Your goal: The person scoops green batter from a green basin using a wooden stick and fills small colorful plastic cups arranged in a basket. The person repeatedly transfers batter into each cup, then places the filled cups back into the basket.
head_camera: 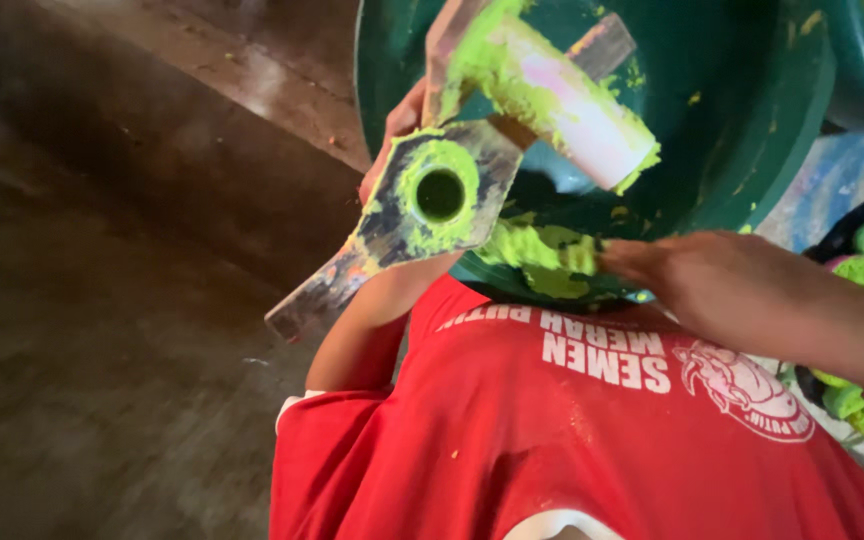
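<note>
One green plastic basin (742, 150) lay before the red shirt (572, 440), over it one paste-caked metal mould (432, 200) clasped in the left hand (397, 140)'s grip, the right hand (692, 280) pinching one green paste lump (542, 255).

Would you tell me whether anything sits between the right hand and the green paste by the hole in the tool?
Nothing visible does. The right hand already has its fingertips in the green paste, just right of the hole. The left hand holds the tool from behind.

Dark bare floor (102, 300) under a green basin (752, 120).
</note>
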